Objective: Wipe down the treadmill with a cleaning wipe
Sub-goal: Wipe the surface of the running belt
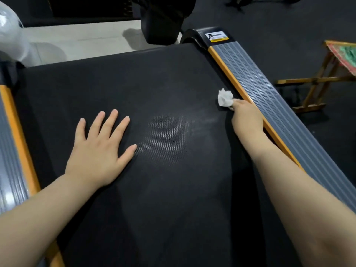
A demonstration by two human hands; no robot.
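White crumpled wipe (pixel 224 98) was pinched at the fingertips of the right hand (pixel 247 115), right of frame centre, and pressed onto the treadmill belt (pixel 154 83) just beside the orange-edged grey side rail (pixel 269 89), probably so the belt edge could be reached. Left hand (pixel 100 149) was laid flat on the belt at lower left, fingers spread wide, nothing held; likely for bracing. Wooden stool (pixel 327 78) was seen at the far right.

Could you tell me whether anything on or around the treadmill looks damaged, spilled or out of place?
Nothing stands out. The belt looks intact, with only a sheen near its middle. The left hand rests flat on it; the right hand holds the wipe by the right rail.
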